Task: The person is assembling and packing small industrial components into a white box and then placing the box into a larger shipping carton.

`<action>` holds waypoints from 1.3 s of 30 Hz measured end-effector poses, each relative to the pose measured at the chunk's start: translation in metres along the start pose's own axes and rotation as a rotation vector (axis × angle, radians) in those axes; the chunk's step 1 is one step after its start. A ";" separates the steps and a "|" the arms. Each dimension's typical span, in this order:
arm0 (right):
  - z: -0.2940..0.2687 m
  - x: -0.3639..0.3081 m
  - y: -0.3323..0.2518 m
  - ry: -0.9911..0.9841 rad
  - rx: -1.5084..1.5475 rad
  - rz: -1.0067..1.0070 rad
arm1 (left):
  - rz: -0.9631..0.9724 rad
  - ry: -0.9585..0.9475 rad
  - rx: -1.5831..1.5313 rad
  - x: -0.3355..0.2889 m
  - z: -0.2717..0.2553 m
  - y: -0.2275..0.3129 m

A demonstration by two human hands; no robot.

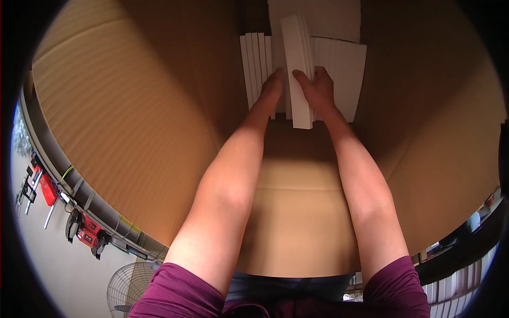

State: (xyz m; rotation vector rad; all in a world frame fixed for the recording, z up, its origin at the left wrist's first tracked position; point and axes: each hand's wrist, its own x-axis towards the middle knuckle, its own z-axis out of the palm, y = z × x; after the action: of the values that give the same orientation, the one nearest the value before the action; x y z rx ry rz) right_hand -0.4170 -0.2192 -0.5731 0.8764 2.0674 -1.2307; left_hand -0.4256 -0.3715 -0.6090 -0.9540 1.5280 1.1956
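Deep inside a large cardboard box, my right hand is closed around a small bundle of long, narrow white boxes. Its thumb lies across their front face, and the bundle leans slightly to the left. My left hand is in shadow beside a row of upright slim white boxes, with its fingers stretched forward and nothing seen in them. Part of that hand's fingers is hard to make out. Behind my right hand stand more white boxes.
Tall cardboard walls rise on both sides of my arms. A pale panel stands at the far end. Outside, at the lower left, are red-and-black power tools and a wire-cage fan. White slatted pieces lie outside at the lower right.
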 end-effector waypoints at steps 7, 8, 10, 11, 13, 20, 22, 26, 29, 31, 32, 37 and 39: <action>-0.006 -0.004 -0.002 0.012 0.011 0.006 | -0.018 -0.029 -0.088 0.002 -0.003 -0.001; -0.006 -0.002 0.001 0.017 0.018 0.011 | -0.019 -0.048 -0.098 0.002 -0.002 -0.002; -0.006 -0.001 0.003 0.022 0.024 0.015 | -0.019 -0.036 -0.120 0.002 0.004 -0.002; -0.005 -0.001 0.004 0.004 0.027 0.004 | -0.018 -0.022 -0.139 0.002 0.008 -0.002; 0.000 -0.003 0.000 -0.017 0.036 -0.010 | 0.006 -0.029 -0.190 0.007 0.011 -0.007; -0.003 -0.010 -0.022 -0.024 -0.119 0.025 | -0.007 -0.070 -0.415 -0.002 0.026 -0.006; -0.006 -0.006 -0.019 -0.037 -0.153 0.034 | 0.012 -0.090 -0.491 -0.008 0.033 -0.003; 0.002 -0.007 -0.021 -0.033 -0.220 0.051 | 0.052 -0.137 -0.467 -0.002 0.028 -0.012; 0.015 -0.001 -0.020 0.012 -0.205 0.059 | 0.053 -0.107 -0.412 0.007 0.027 -0.016; 0.018 -0.001 -0.022 0.020 -0.239 0.082 | 0.049 -0.080 -0.414 0.009 0.025 -0.019; 0.020 0.000 -0.024 0.030 -0.276 0.101 | 0.045 -0.086 -0.378 0.011 0.023 -0.019; 0.021 0.005 -0.017 0.048 -0.292 0.090 | -0.009 -0.081 -0.257 0.012 0.024 -0.011; 0.029 0.008 -0.018 0.028 -0.281 0.104 | 0.069 -0.032 -0.301 0.022 0.018 -0.009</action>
State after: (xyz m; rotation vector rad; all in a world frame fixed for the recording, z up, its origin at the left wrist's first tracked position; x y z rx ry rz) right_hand -0.4316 -0.2501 -0.5818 0.8595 2.1232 -0.8516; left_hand -0.4192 -0.3562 -0.6342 -1.0782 1.3883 1.5128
